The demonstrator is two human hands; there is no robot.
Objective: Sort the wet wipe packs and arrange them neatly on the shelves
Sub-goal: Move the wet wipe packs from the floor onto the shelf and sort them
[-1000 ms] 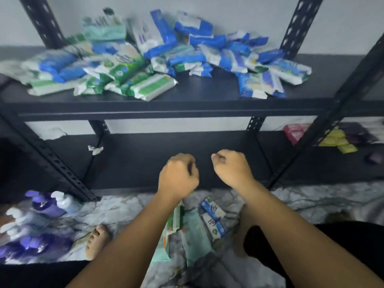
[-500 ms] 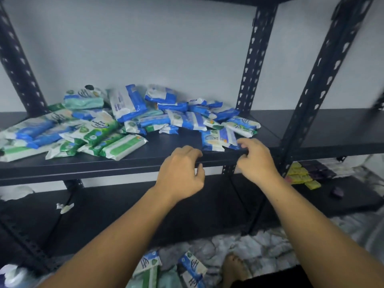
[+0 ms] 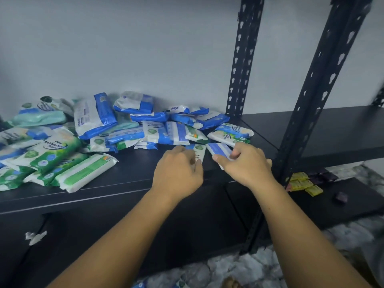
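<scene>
Heaped wet wipe packs [image 3: 93, 129] on shelf [image 3: 124, 179], left of and beyond left hand [image 3: 178, 173]. Small green-white pack [image 3: 200, 151] at left fingertips, gripped by curled fingers. Alongside, blue-white pack [image 3: 220, 149] pinched between thumb and fingers of right hand [image 3: 245, 163].

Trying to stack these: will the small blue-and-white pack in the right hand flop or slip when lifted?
Probably soft: the small blue-and-white pack is a thin film pouch. Likely light: the right hand pinches it alone, as the left hand holds a green-and-white pack. Its glossy film may slide on the smooth shelf.
</scene>
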